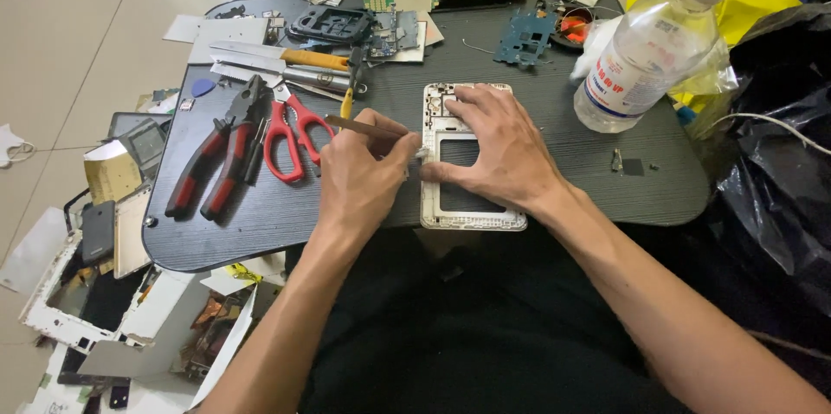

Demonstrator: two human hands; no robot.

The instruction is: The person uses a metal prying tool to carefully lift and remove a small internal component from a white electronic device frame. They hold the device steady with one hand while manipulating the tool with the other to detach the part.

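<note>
Down on the dark desk [554, 180], the white phone frame [467, 206] lies flat near the person's lap, right in the middle of the near edge. It is already stripped — the big window in its middle is open and shows the desk through it, with only some small fittings visible at its far end. Circuit boards [524, 37] and a black phone shell [333, 24] lie at the far side of the desk, so by the look of it the taking-apart is well along, and what is left is fine work on the frame's left edge.

The right hand [502, 150] presses down flat over the frame, fingers spread apart and splayed across its far half, pinning it — nothing gripped, just holding it in place. The left hand [359, 180] comes in from the left with its fingers pinched together on a thin brown stick tool [363, 126], whose tip meets the frame's left side next to the right thumb. Exactly what the tip touches is too small to tell.

To the left lie red-handled pliers [212, 163] and red scissors [290, 137], untouched. Far right stands a clear plastic bottle [649, 50]. More white frames and loose parts are scattered on the floor [69, 50] at near left.
</note>
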